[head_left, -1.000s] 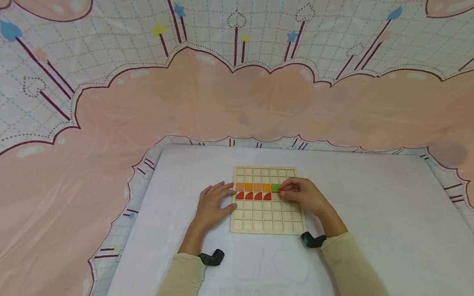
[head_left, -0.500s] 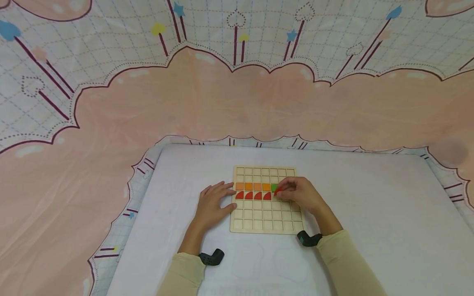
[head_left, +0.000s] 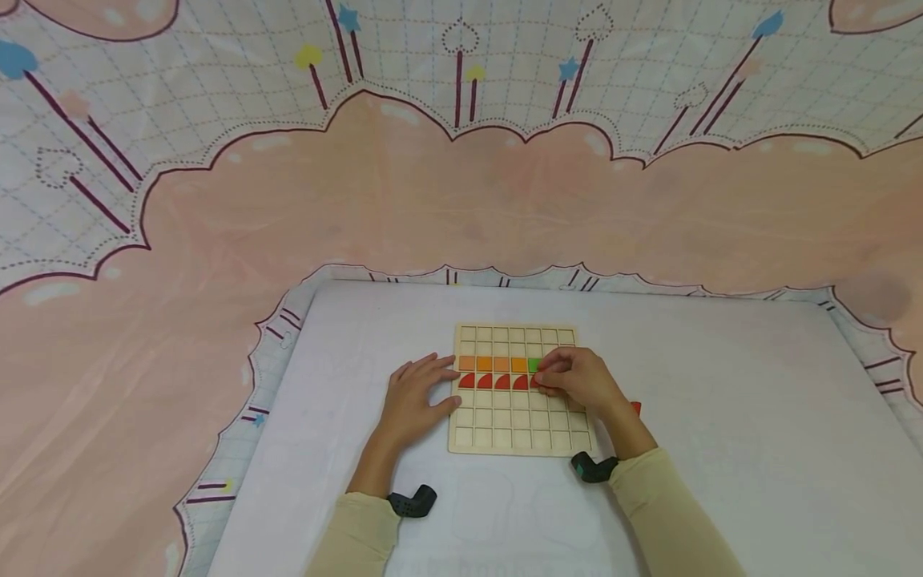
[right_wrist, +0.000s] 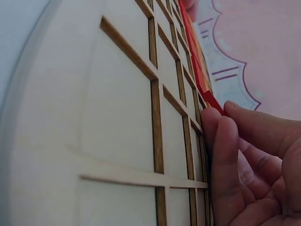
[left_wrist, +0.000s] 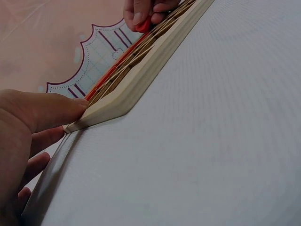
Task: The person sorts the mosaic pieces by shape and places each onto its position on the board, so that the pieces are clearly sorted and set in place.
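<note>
A light wooden grid board (head_left: 502,419) lies on the white table. One row has several orange square tiles (head_left: 485,364) and a green tile (head_left: 533,364) at its right end. Below them runs a row of red tiles (head_left: 502,382) with quarter-circle shapes. My right hand (head_left: 580,378) pinches another red tile (right_wrist: 214,101) between thumb and fingertips, tilted over the cell at the end of that red row. My left hand (head_left: 414,407) rests at the board's left edge with fingers spread, its thumb (left_wrist: 70,110) touching the board's edge in the left wrist view.
Another red piece (head_left: 637,408) shows on the table behind the right wrist, mostly hidden. Dark wrist devices (head_left: 414,502) sit at both cuffs. A patterned pink and white cloth (head_left: 461,200) hangs behind the white table (head_left: 721,385).
My right hand has moved slightly left, bringing its red tile down to the cell beside the red row. A red piece now shows behind the right wrist. The left hand has not moved.
</note>
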A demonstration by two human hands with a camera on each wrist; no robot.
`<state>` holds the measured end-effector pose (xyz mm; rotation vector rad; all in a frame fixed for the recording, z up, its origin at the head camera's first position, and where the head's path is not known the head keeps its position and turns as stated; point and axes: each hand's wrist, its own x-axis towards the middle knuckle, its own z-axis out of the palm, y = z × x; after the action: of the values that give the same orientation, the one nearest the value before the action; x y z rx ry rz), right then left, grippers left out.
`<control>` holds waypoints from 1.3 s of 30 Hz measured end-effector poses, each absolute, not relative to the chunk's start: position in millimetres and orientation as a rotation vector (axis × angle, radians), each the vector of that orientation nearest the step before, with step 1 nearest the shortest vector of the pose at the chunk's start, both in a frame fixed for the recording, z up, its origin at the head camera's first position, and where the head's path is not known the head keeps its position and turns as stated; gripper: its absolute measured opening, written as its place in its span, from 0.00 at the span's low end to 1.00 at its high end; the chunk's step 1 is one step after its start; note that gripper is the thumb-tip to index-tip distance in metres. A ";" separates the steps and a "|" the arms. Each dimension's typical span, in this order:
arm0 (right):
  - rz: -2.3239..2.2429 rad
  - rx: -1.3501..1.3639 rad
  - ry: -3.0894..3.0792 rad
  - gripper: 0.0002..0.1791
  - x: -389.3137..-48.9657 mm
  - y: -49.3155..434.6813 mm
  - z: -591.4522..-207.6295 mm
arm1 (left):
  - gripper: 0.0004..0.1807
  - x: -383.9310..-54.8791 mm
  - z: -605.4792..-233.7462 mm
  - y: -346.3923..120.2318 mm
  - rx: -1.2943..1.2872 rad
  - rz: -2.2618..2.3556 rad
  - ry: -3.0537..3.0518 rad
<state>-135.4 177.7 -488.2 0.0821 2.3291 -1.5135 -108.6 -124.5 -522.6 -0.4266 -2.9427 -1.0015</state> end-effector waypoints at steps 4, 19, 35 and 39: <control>-1.495 0.091 2.350 0.12 -134.9 176.9 -486.0 | 0.21 -108.7 -522.5 -124.4 -0.421 -1.003 -2.941; -1.445 0.166 2.400 0.11 -133.2 176.9 -485.0 | 0.21 -109.1 -522.8 -124.1 -0.429 -1.005 -2.932; -1.245 0.069 2.513 0.09 -131.9 181.6 -482.7 | 0.21 -110.1 -524.1 -124.3 -0.444 -1.007 -2.926; -1.214 0.055 2.532 0.09 -132.1 182.4 -482.7 | 0.21 -110.3 -523.8 -124.8 -0.450 -1.021 -2.911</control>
<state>-132.1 182.4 -482.7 0.0549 2.5321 -1.2139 -110.3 -124.8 -523.8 -0.4497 -2.9112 -1.0214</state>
